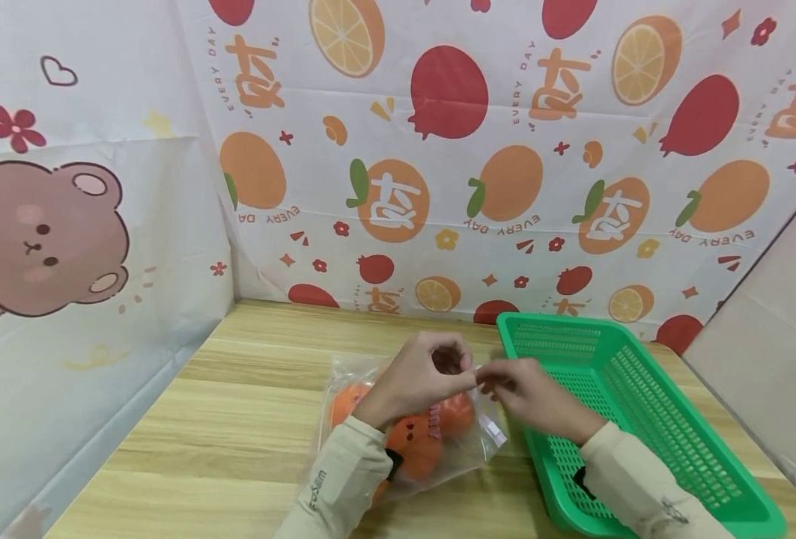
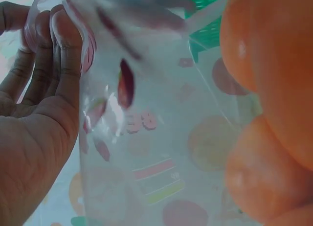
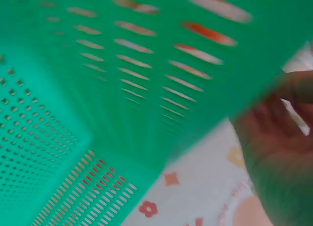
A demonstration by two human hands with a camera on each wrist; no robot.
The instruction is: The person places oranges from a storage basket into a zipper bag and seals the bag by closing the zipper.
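Note:
A clear zip bag (image 1: 461, 458) lies on the table with several round orange things (image 1: 419, 449) in it. One shows small dark eye-like marks; their kind is hard to tell. My left hand (image 1: 424, 378) is over the bag and pinches its upper edge; in the left wrist view its fingers (image 2: 44, 35) curl at the printed plastic. Close beside it, my right hand (image 1: 532, 397) pinches the same edge with thumb and fingers. A white slider (image 1: 494, 430) shows at the bag's right side. The right fingertips are partly hidden by the basket in the right wrist view.
A green plastic basket (image 1: 708, 397) with slotted walls stands at the right, under my right forearm. Wood-grain table (image 1: 236, 419) extends to the left of the bag. A fruit-print cloth (image 1: 451, 187) hangs behind, and a bear-print cloth (image 1: 40, 224) at the left.

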